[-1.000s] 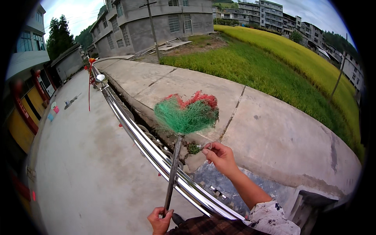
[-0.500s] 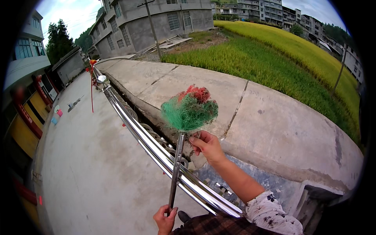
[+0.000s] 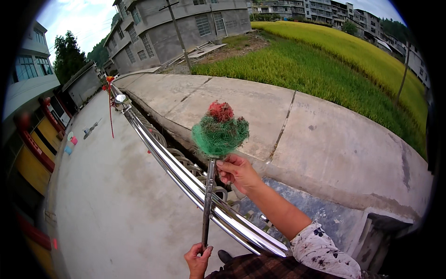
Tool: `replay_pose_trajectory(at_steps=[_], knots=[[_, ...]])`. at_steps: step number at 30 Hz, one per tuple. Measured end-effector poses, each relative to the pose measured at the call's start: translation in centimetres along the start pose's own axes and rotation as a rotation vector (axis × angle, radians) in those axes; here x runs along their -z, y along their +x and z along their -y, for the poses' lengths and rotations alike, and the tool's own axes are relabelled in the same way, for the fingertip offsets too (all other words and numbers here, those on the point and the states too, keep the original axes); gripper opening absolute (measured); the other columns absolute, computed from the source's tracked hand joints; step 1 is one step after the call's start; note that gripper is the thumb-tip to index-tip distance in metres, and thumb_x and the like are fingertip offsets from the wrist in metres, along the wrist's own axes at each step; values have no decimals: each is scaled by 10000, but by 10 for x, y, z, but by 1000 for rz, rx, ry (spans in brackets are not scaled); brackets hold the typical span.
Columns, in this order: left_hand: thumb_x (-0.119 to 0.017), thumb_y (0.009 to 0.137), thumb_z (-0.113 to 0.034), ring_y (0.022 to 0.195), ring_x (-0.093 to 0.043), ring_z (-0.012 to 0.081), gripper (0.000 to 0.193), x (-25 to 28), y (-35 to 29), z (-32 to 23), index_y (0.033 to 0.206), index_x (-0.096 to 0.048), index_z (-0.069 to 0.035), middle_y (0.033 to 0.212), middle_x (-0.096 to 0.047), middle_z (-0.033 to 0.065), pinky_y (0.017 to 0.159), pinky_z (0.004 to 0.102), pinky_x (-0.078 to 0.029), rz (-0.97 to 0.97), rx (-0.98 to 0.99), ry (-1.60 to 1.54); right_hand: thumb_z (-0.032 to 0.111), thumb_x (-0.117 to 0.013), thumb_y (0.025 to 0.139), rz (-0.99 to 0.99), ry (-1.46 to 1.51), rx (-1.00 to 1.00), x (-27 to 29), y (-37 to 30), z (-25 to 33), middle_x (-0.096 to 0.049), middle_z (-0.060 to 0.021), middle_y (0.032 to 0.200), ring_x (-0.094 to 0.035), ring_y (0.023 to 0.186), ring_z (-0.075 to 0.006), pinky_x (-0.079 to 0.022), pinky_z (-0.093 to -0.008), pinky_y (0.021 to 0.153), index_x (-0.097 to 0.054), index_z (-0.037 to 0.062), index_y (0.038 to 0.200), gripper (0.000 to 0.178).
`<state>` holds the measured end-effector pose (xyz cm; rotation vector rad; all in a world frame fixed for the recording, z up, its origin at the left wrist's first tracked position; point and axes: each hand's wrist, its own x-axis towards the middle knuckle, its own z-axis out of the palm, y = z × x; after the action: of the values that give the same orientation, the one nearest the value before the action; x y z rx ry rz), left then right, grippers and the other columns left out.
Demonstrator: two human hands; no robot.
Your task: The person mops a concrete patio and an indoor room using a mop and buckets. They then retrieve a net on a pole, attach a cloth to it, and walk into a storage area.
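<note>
A thin dark metal stick (image 3: 208,200) stands nearly upright before me, topped by a tangled, fibrous green mesh bundle (image 3: 218,138) with a red tuft (image 3: 220,111) and brownish debris caught in it. Low down, my left hand (image 3: 198,260) is closed around the stick's bottom end. My right hand (image 3: 238,173) is at the top of the stick, just under the green bundle. Its thumb and fingers are pinched together beside the stick; what they hold, if anything, is hidden.
A shiny metal railing (image 3: 176,169) curves past behind the stick, with a ditch (image 3: 160,123) along it. Beyond lie a concrete road (image 3: 325,135) and a rice field (image 3: 297,60). Left is a concrete yard (image 3: 107,200) with small buckets (image 3: 69,146) near a house.
The bundle has turned and looks narrower, its red tuft now nearer the middle. My right hand has shifted slightly left, closer against the stick. My left hand keeps its hold.
</note>
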<state>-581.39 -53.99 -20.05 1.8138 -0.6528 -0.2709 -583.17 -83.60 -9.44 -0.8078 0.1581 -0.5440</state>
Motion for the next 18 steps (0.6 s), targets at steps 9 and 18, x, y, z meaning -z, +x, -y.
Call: replay_pose_trajectory(at_steps=[9, 18], knots=[[-661, 746, -47, 588, -539, 93, 130, 2, -2, -7, 843, -600, 14, 664, -576, 28, 536, 228, -444, 66, 299, -332, 117, -646, 791, -354, -1261, 360, 126, -29, -9, -559, 20, 679, -487, 587, -38, -400, -207, 508, -584, 13, 853, 136], [-619, 779, -55, 591, -535, 103, 115, 7, -3, -13, 863, -598, 21, 690, -579, 39, 538, 226, -443, 76, 291, -247, 60, -671, 752, -254, -718, 767, -10, -29, 47, -521, -9, 682, -462, 559, -48, -383, -188, 503, -564, 4, 848, 155]])
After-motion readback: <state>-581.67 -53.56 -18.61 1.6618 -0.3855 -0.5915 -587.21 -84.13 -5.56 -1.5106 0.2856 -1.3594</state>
